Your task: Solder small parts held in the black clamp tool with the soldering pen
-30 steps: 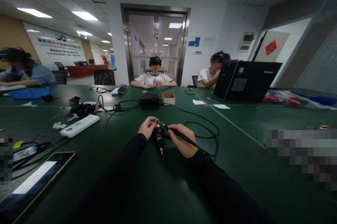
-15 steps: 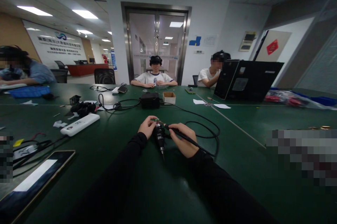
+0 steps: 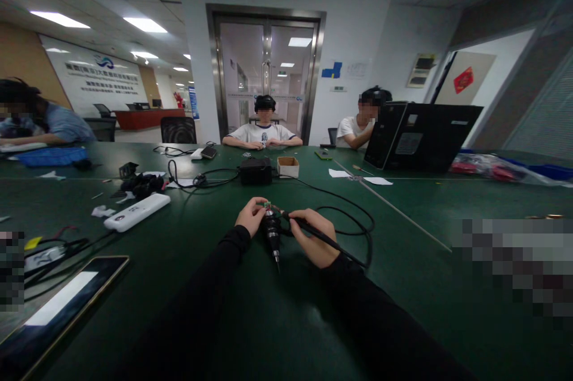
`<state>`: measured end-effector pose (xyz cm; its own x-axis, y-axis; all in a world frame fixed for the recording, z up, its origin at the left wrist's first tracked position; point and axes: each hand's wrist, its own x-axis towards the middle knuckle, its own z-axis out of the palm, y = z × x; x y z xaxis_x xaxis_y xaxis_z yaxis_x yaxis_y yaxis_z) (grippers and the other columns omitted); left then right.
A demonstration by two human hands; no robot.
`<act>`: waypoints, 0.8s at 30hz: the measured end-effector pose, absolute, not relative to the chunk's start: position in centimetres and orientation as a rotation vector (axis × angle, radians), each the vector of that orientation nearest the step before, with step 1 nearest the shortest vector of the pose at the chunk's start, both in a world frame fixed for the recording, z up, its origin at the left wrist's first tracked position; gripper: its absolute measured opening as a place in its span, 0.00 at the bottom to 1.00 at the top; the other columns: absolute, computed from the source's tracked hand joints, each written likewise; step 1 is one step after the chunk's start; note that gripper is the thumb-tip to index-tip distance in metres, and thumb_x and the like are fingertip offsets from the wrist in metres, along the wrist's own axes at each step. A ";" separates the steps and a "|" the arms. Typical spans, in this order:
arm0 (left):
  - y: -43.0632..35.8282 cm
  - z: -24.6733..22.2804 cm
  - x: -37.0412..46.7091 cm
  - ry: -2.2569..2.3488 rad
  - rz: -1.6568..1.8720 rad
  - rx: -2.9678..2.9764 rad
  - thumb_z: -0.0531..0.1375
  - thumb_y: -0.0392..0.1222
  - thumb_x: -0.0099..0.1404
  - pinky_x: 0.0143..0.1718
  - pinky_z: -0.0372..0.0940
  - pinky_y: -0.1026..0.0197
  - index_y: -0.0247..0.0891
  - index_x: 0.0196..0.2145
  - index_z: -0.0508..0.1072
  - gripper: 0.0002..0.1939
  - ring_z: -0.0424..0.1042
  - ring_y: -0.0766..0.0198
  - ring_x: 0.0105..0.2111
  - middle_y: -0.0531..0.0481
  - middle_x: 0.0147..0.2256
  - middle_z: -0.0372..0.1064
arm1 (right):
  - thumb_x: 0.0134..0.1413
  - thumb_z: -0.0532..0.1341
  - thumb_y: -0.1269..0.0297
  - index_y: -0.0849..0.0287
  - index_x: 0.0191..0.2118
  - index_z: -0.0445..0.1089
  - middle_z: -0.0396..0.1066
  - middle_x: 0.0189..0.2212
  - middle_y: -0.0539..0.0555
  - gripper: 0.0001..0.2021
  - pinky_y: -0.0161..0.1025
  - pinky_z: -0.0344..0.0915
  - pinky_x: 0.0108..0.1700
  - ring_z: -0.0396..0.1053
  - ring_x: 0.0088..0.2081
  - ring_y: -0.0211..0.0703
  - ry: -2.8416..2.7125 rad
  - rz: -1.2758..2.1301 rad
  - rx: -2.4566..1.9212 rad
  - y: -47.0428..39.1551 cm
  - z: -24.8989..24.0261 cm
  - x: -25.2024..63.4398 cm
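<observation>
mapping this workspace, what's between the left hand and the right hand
In the head view, a dark, metal-tipped tool and the front of a black pen-like tool show between the left hand and right hand.

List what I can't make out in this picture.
Head view throughout:
Small green piece at the left grip: too small for detail.
Pen-like tool in the right grip: tip too small to judge contact.
Phone: cut off at lower left corner.
White bar: marking too small to read.
Right-side co-worker: partly hidden by black case.
</observation>
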<state>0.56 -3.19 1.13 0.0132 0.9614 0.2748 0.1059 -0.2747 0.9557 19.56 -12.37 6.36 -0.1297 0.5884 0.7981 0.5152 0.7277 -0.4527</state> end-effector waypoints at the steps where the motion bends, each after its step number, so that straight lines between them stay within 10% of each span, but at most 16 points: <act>1: -3.1 1.1 0.6 1.141 1.369 1.489 0.58 0.36 0.57 0.46 0.65 0.56 0.37 0.41 0.69 0.12 0.74 0.61 0.37 0.48 0.34 0.75 | 0.55 0.58 0.68 0.56 0.35 0.73 0.75 0.31 0.52 0.06 0.38 0.70 0.39 0.73 0.33 0.41 -1.774 0.071 -0.869 -12.3 6.4 19.6; 24: -2.9 0.6 0.3 1.106 1.367 1.515 0.58 0.37 0.59 0.46 0.66 0.56 0.38 0.42 0.69 0.12 0.75 0.61 0.37 0.49 0.34 0.75 | 0.56 0.58 0.69 0.56 0.37 0.72 0.74 0.32 0.52 0.06 0.38 0.69 0.39 0.72 0.34 0.41 -1.790 0.091 -0.874 -12.2 6.0 19.7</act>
<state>0.34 -2.87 0.60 0.0350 0.9539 0.2981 0.0920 -0.3001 0.9495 19.67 -12.16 5.98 -0.1397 0.5966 0.7903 0.5134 0.7261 -0.4574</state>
